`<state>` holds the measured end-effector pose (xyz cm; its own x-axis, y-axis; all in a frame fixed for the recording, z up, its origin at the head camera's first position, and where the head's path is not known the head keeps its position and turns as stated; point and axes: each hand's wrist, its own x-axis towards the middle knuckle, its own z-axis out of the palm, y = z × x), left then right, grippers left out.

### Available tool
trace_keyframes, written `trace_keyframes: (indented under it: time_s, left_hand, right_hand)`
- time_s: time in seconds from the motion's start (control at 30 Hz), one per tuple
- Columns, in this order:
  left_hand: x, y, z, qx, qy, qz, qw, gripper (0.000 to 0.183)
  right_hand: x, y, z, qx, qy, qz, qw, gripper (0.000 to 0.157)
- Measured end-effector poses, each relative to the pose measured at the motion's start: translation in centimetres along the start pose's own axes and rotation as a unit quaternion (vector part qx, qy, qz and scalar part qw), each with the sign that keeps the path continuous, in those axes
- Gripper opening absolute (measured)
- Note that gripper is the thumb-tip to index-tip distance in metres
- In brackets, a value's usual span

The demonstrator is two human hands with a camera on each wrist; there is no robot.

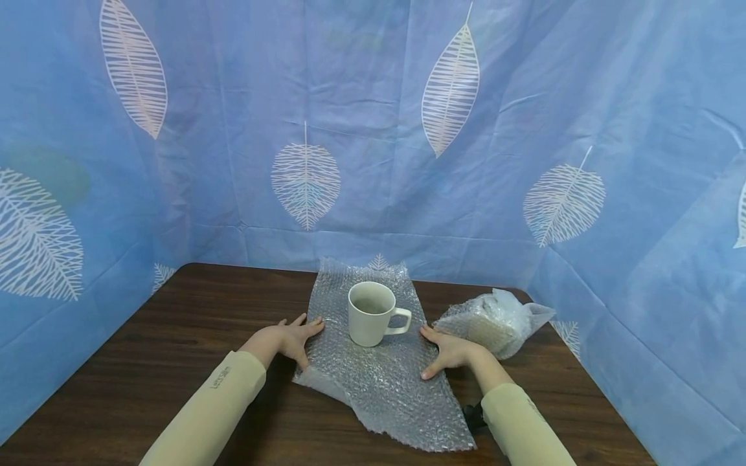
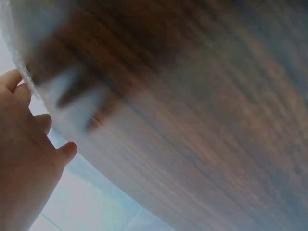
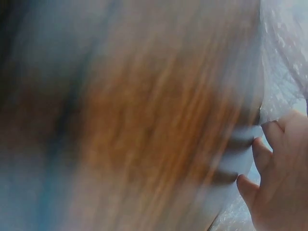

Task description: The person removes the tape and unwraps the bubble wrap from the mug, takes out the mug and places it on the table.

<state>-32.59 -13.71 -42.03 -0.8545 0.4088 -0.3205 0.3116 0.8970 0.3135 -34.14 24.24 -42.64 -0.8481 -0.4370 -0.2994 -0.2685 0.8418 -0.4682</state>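
A white mug (image 1: 366,327) stands upright on a sheet of clear bubble wrap (image 1: 396,395), its handle pointing right. The sheet lies across the table, with its near left corner folded over. My left hand (image 1: 288,340) has its fingers spread and touches the sheet's left edge beside the mug. On the opposite side, my right hand (image 1: 457,349) touches the right edge with thumb and fingers apart. In the left wrist view, the left hand (image 2: 29,149) shows at the side, fingertips near the wrap. The right wrist view catches the right hand (image 3: 281,166) beside crinkled plastic.
A bubble-wrapped bundle (image 1: 495,323) sits on the table just behind my right hand. A small dark object (image 1: 474,416) lies partly hidden by my right sleeve. The brown wooden table (image 1: 233,291) meets blue leaf-printed cloth (image 1: 373,194) at its back and sides.
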Motion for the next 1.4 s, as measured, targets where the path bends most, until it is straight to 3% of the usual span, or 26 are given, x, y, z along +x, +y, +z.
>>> trace_keyframes:
  time_s: [0.17,0.37,0.6,0.77,1.0,1.2,1.3,1.4]
  left_hand:
    - [0.0,0.2,-0.2,0.019,-0.003,-0.017,0.9997,0.101]
    - [-0.1,0.0,-0.2,0.027,0.011,-0.002,0.9996,0.102]
    - [-0.7,-0.7,0.7,0.015,0.059,0.052,0.9968,0.089]
    - [-1.4,-0.2,1.0,0.029,0.074,0.093,0.9926,0.073]
    - [-2.1,-0.1,1.3,0.067,0.097,0.097,0.9882,0.048]
    - [-2.6,-0.3,1.6,0.064,0.064,0.102,0.9907,0.055]
    - [-2.8,-0.3,1.6,0.060,0.049,0.106,0.9913,0.058]
    - [-3.1,-0.1,1.5,0.054,0.044,0.108,0.9917,0.072]
  right_hand:
    - [0.1,-0.2,0.0,-0.005,0.005,0.002,1.000,0.112]
    - [-0.2,-0.1,0.2,-0.012,0.018,-0.002,1.000,0.112]
    - [-0.9,0.2,0.3,-0.011,0.039,-0.039,0.998,0.106]
    - [-1.5,-0.4,0.5,-0.035,0.049,-0.072,0.996,0.095]
    - [-2.2,-1.4,0.9,-0.061,0.029,-0.107,0.992,0.069]
    - [-2.7,-1.3,1.0,-0.074,0.018,-0.100,0.992,0.065]
    - [-2.8,-1.3,1.1,-0.072,0.013,-0.086,0.994,0.073]
    - [-2.9,-1.4,1.1,-0.069,0.005,-0.078,0.995,0.086]
